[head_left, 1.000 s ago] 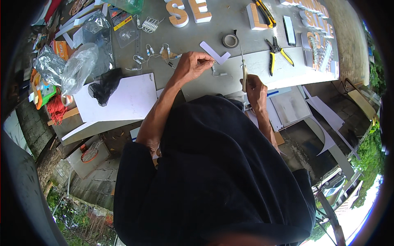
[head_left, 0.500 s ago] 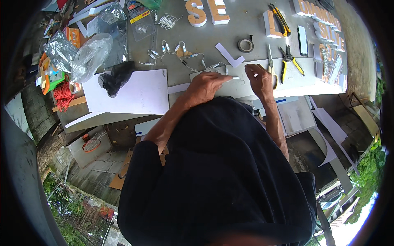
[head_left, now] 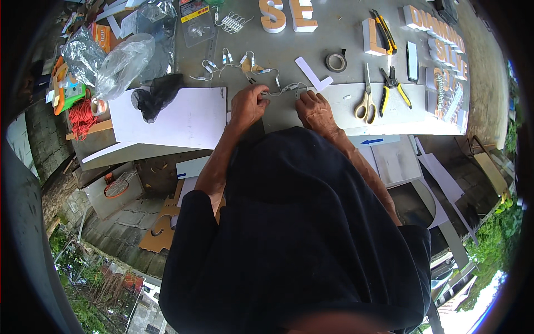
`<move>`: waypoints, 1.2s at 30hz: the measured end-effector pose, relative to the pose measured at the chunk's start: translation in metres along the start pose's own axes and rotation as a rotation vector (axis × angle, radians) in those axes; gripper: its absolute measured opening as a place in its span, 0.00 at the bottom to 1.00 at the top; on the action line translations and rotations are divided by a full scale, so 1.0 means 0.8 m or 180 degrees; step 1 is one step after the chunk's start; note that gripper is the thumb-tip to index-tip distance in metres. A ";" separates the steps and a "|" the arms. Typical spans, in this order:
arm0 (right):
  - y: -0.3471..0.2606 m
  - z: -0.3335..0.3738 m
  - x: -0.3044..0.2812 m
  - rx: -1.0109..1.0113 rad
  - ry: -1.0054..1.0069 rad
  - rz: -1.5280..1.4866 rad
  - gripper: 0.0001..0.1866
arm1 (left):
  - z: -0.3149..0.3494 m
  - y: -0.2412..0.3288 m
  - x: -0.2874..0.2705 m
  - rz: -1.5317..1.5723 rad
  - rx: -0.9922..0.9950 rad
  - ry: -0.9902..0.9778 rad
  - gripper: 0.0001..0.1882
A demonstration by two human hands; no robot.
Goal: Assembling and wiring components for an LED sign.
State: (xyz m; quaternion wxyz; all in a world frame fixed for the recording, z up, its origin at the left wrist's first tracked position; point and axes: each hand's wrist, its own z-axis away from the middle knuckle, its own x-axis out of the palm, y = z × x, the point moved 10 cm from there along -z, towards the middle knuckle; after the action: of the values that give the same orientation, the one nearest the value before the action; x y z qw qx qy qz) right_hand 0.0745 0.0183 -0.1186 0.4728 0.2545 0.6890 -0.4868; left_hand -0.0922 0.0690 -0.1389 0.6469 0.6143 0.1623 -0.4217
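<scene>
A string of small white LED modules (head_left: 267, 70) on thin wire loops over the grey table in front of both hands. My left hand (head_left: 248, 106) is closed in a pinch at the wire, close to the modules. My right hand (head_left: 318, 113) is curled, knuckles up, over the light sheet (head_left: 281, 114), beside the string's right end. Its fingertips are hidden, so what they grip cannot be made out. Just beyond it lies a flat white L-shaped piece (head_left: 313, 74). A small white bit (head_left: 347, 97) rests to its right.
To the right are scissors (head_left: 366, 100), yellow-and-black pliers (head_left: 392, 92), black tape (head_left: 336, 62), a utility knife (head_left: 385, 32) and a phone (head_left: 411, 61). Box letters (head_left: 303, 16) stand along the back. Plastic bags (head_left: 125, 67) and red cord (head_left: 82, 121) crowd the left, near a white board (head_left: 183, 125).
My left hand has moved left and slightly up, away from the small white piece it was at. My right hand has moved left and curled over the sheet.
</scene>
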 end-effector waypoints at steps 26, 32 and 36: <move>-0.065 -0.085 -0.024 -0.0806 0.0322 -0.0102 0.05 | 0.013 -0.050 -0.013 0.2126 -0.1979 -0.0260 0.19; -0.038 -0.074 -0.102 0.0299 0.0250 -0.2100 0.07 | 0.005 0.031 -0.057 0.2809 -0.1115 -0.0034 0.16; -0.021 -0.070 -0.109 0.0728 -0.0281 -0.2563 0.10 | -0.006 0.082 -0.084 0.2481 -0.0332 0.0389 0.12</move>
State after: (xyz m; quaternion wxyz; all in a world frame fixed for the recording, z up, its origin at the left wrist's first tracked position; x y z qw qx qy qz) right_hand 0.0752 0.0721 -0.0288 0.2425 -0.0053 0.6540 -0.7166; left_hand -0.0819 0.0897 -0.0479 0.7780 0.6201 -0.0236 -0.0985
